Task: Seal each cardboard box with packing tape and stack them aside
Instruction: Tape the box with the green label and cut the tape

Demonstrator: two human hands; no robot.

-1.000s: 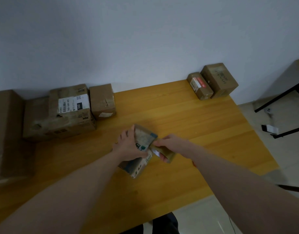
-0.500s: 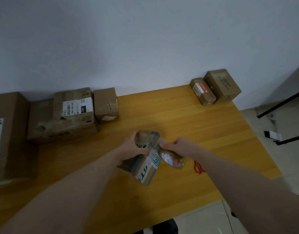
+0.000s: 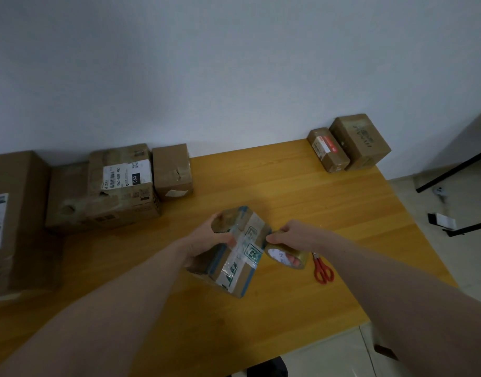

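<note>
A small cardboard box (image 3: 234, 265) with green print and clear tape across it sits tilted on the wooden table (image 3: 288, 191). My left hand (image 3: 206, 236) grips its upper left side, thumb over the top. My right hand (image 3: 293, 235) holds a roll of brown packing tape (image 3: 287, 255) against the box's right edge, fingers through the core. A strip of tape runs from the roll over the box's face.
Red-handled scissors (image 3: 322, 269) lie just right of the roll. Several cardboard boxes (image 3: 119, 186) stand along the wall at the left, two more boxes (image 3: 348, 144) at the far right corner. A black-framed table (image 3: 457, 170) stands beyond the right edge.
The box has been turned so its printed face points up more. My right hand has drawn the tape roll out to the right, uncovering the scissors.
</note>
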